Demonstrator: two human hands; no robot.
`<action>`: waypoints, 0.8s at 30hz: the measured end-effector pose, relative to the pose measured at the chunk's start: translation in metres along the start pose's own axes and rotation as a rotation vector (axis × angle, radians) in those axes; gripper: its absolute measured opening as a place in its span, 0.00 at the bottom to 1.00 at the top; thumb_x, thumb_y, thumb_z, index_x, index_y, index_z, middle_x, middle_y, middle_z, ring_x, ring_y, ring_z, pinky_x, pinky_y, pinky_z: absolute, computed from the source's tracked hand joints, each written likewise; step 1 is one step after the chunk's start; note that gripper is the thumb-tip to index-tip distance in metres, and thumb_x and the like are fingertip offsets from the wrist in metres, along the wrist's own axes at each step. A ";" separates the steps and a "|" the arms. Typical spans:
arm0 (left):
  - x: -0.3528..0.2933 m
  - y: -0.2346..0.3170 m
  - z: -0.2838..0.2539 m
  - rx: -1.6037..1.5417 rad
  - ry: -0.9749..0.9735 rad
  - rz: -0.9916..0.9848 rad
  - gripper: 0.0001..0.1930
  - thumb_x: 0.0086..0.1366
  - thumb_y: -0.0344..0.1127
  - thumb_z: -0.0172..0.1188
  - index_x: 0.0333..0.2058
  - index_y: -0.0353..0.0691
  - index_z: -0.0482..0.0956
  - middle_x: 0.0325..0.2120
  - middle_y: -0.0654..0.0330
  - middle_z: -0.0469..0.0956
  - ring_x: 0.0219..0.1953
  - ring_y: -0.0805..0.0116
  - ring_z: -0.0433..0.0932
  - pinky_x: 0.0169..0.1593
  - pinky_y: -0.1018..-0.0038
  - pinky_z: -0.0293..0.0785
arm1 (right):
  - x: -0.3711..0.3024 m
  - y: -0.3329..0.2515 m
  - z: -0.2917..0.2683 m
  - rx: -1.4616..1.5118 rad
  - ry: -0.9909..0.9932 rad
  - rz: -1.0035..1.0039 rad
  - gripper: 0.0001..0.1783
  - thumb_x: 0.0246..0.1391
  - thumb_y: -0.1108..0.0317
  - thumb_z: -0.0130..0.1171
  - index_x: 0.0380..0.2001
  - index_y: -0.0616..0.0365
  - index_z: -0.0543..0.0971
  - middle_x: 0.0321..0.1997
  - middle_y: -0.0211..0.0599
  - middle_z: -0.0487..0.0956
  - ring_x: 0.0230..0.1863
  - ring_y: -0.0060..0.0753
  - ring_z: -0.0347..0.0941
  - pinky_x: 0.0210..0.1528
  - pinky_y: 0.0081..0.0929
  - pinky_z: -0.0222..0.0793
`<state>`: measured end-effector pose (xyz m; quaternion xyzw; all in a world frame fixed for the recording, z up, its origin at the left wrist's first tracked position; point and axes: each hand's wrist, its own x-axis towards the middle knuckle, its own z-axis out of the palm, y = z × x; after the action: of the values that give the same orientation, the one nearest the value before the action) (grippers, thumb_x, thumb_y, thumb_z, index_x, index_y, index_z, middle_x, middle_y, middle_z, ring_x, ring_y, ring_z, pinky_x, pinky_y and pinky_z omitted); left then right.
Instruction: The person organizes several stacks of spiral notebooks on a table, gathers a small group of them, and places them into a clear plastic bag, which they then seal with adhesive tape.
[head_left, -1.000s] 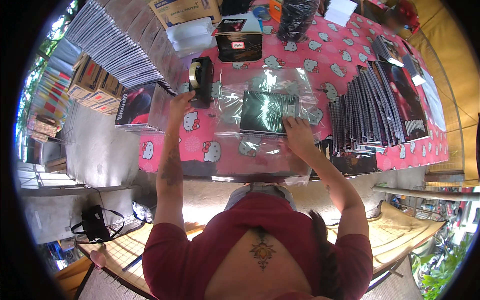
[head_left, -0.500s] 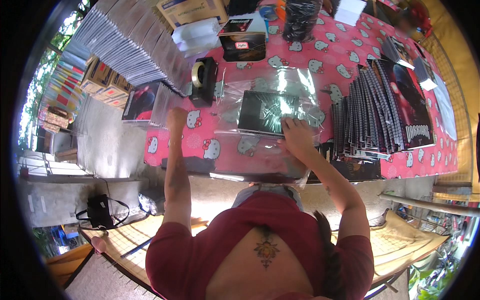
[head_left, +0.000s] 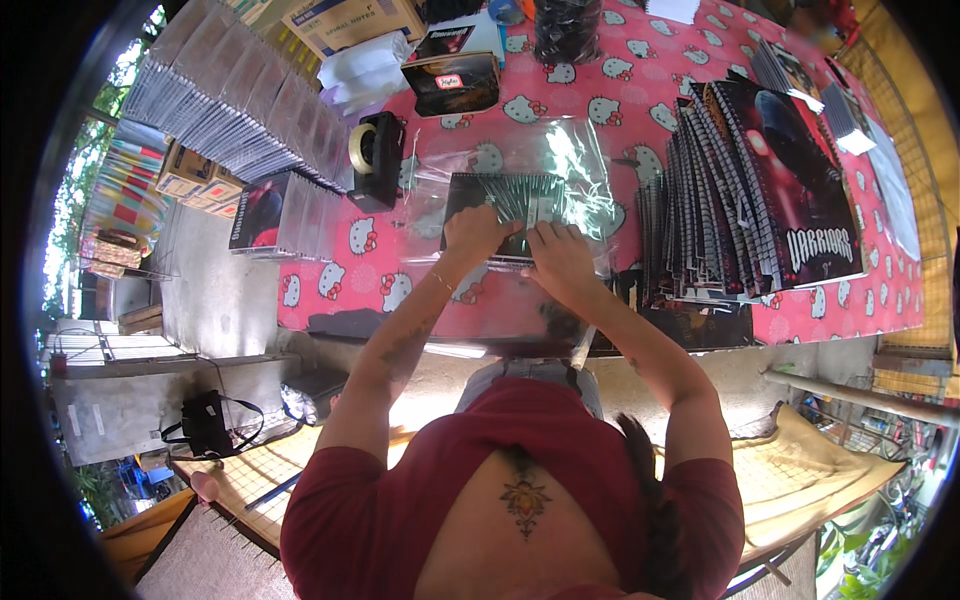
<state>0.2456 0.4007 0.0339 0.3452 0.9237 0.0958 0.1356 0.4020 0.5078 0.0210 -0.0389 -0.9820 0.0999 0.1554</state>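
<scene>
A dark spiral-bound notebook lies under shiny clear plastic film, which spreads past it on the pink table. On the notebook's near left part rests my left hand, its fingers curled in and its thumb reaching right; whatever they hold, if anything, is hidden. My right hand lies beside it, with the fingers stretched flat over the film at the notebook's near edge. A black tape dispenser with a roll of tape stands to the left of the film.
Leaning spiral notebooks fill the right side. Stacks of wrapped notebooks rise at the far left, with a smaller wrapped pile nearer. Behind are a dark box, a cardboard carton and a black-wrapped roll.
My left hand has come from beside the wrapped pile, below the tape dispenser, onto the notebook. My right hand stays on the film, slightly farther left in the picture. The whole view has shifted a little.
</scene>
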 end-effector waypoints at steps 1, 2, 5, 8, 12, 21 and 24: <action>-0.003 0.000 0.003 0.032 0.019 0.028 0.27 0.58 0.62 0.61 0.22 0.39 0.83 0.22 0.48 0.81 0.31 0.45 0.82 0.36 0.54 0.76 | 0.001 0.000 -0.003 0.028 -0.022 0.012 0.35 0.35 0.47 0.73 0.43 0.61 0.78 0.42 0.37 0.75 0.44 0.39 0.73 0.48 0.36 0.67; -0.006 0.000 0.005 0.063 0.039 0.056 0.28 0.58 0.62 0.60 0.22 0.39 0.82 0.21 0.48 0.81 0.31 0.45 0.82 0.35 0.54 0.76 | 0.002 0.002 -0.003 0.037 0.038 -0.004 0.34 0.38 0.46 0.70 0.43 0.61 0.78 0.42 0.38 0.75 0.44 0.40 0.73 0.48 0.37 0.67; -0.012 0.000 0.003 0.092 0.070 0.120 0.27 0.61 0.60 0.58 0.25 0.37 0.81 0.18 0.50 0.79 0.27 0.43 0.81 0.37 0.52 0.74 | 0.012 0.010 0.003 0.023 0.111 -0.003 0.31 0.49 0.42 0.62 0.43 0.60 0.78 0.42 0.41 0.75 0.44 0.42 0.73 0.48 0.40 0.67; -0.037 -0.007 0.003 -0.049 0.095 0.105 0.22 0.62 0.56 0.59 0.31 0.39 0.80 0.22 0.53 0.79 0.30 0.47 0.80 0.43 0.54 0.70 | 0.034 0.014 0.007 -0.051 -0.131 0.130 0.29 0.56 0.42 0.55 0.46 0.57 0.78 0.45 0.45 0.75 0.47 0.45 0.73 0.49 0.43 0.68; -0.078 -0.013 0.047 -0.094 0.428 0.462 0.18 0.60 0.48 0.63 0.42 0.43 0.76 0.38 0.55 0.74 0.43 0.52 0.72 0.50 0.55 0.65 | 0.111 0.077 0.012 -0.018 -0.291 0.284 0.25 0.56 0.45 0.55 0.51 0.49 0.78 0.53 0.53 0.74 0.54 0.51 0.73 0.54 0.48 0.69; -0.076 -0.013 0.060 -0.003 0.585 0.611 0.20 0.57 0.42 0.64 0.48 0.45 0.75 0.45 0.57 0.70 0.49 0.54 0.67 0.56 0.55 0.63 | 0.123 0.118 0.047 0.083 -0.487 0.195 0.27 0.60 0.44 0.51 0.41 0.58 0.83 0.46 0.47 0.81 0.44 0.47 0.78 0.47 0.36 0.74; -0.078 -0.031 0.034 -0.124 0.567 0.668 0.19 0.58 0.37 0.64 0.48 0.42 0.76 0.45 0.57 0.73 0.50 0.55 0.70 0.56 0.58 0.65 | 0.127 0.119 0.000 0.478 -0.606 0.320 0.29 0.62 0.44 0.48 0.43 0.60 0.82 0.45 0.44 0.82 0.41 0.45 0.79 0.47 0.34 0.74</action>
<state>0.2936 0.3287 0.0077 0.5762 0.7547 0.2804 -0.1410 0.2866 0.6380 0.0343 -0.1225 -0.9141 0.3548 -0.1536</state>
